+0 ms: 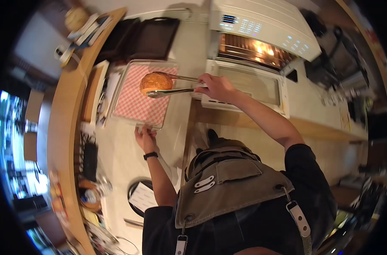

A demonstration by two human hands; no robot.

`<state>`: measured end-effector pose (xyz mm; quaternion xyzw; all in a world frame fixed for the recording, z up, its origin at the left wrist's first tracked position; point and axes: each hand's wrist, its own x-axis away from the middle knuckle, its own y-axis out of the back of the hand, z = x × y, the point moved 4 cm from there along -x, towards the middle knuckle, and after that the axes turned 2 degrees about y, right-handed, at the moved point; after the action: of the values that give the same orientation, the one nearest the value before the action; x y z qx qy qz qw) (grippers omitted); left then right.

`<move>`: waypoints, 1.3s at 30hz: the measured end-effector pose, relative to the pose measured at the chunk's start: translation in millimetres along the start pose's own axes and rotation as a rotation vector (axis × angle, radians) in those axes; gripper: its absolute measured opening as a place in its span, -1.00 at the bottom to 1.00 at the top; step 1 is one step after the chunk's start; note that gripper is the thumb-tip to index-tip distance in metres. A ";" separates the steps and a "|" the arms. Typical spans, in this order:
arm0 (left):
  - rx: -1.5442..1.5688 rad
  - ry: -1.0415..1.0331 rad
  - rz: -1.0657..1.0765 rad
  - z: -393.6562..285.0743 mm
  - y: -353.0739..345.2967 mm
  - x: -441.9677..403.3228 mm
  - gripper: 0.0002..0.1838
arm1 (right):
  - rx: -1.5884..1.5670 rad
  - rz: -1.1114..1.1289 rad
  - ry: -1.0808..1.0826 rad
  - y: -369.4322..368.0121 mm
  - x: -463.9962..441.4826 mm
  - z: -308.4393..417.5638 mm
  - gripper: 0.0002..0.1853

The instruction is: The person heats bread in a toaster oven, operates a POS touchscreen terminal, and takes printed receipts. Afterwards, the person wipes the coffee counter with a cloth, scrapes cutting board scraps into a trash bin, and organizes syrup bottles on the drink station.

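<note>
My right hand (216,88) is closed around the metal tongs (182,90), whose ends grip a round, golden-brown bread roll (156,83). The roll is over a tray lined with red-and-white checked paper (138,104); whether it touches the paper I cannot tell. At the near edge of the clear tray (150,126), my left hand (146,135) pinches the rim with its fingers. A dark band is on that wrist.
To the right, a white oven (261,25) glows inside, its door (248,83) lowered. Dark baking trays (153,38) lie beyond the checked paper. Nearer me on the counter is a round black tray (141,196) with white paper. A wooden ledge (68,110) runs along the left.
</note>
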<state>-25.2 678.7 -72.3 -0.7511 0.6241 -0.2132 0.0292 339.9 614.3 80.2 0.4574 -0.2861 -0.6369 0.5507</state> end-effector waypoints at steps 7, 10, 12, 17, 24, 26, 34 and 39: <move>-0.205 -0.055 -0.277 -10.1 18.3 3.1 -0.27 | 0.330 -0.188 -0.336 118.8 149.2 -64.1 -0.47; -0.265 -0.084 -0.328 -25.3 8.6 19.7 -0.30 | 0.452 -0.177 -0.456 158.2 180.7 -96.4 -0.47; -0.231 -0.121 -0.301 -36.3 -2.8 29.2 -0.34 | 0.474 -0.204 -0.482 171.6 190.9 -127.8 -0.46; -0.207 -0.254 -0.141 -58.4 -34.1 58.7 -0.50 | 0.535 -0.222 -0.555 186.9 182.7 -179.9 -0.44; -0.202 -0.355 0.128 -38.1 -91.0 130.8 -0.66 | 0.550 -0.231 -0.556 181.9 141.3 -239.2 -0.44; -0.369 -0.611 0.306 1.1 -105.4 133.8 -0.73 | 0.535 -0.198 -0.544 182.1 128.1 -243.2 -0.41; -0.347 0.725 1.016 153.4 -187.3 167.2 -0.63 | 0.451 -0.246 -0.638 191.6 135.4 -232.6 -0.32; 0.248 0.824 0.837 223.9 -231.1 145.7 -0.60 | 0.248 -0.382 -0.665 192.8 250.8 -187.1 -0.41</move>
<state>287.4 541.2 -162.5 -0.2878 0.7973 -0.5285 -0.0463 598.9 354.5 102.2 0.3342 -0.4331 -0.8018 0.2404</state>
